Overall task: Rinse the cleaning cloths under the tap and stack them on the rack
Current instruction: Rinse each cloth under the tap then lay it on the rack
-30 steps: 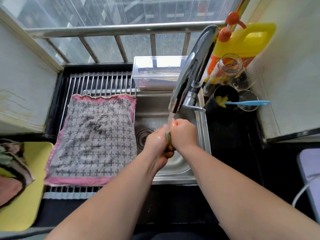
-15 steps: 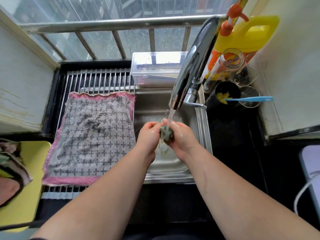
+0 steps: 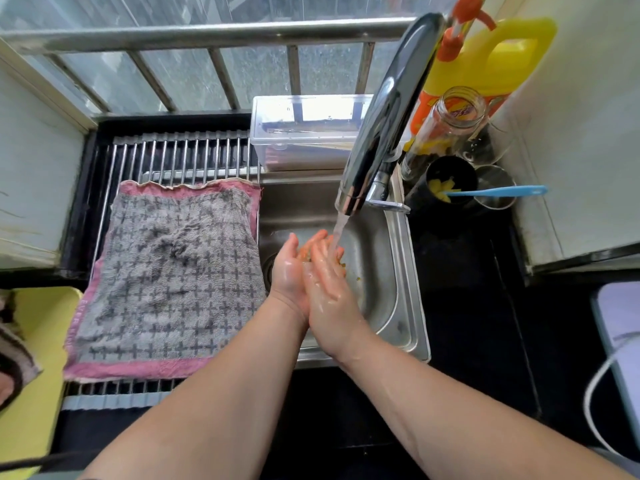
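Observation:
A chrome tap runs a thin stream of water into the steel sink. My left hand and my right hand are wet and lie palm against palm under the stream, fingers straight. A small cloth is pressed between them; only orange and yellow-green bits of it show at the fingers. A grey cross-patterned cloth with a pink border lies spread flat on the metal roll-up rack left of the sink.
Behind the sink stands a clear plastic box. At the right are a yellow detergent bottle, a glass jar and a black cup with a blue-handled tool. A yellow board holding another cloth lies far left.
My hands were curled round the small cloth, squeezing it under the stream. Now the fingers have straightened and the palms press flat together.

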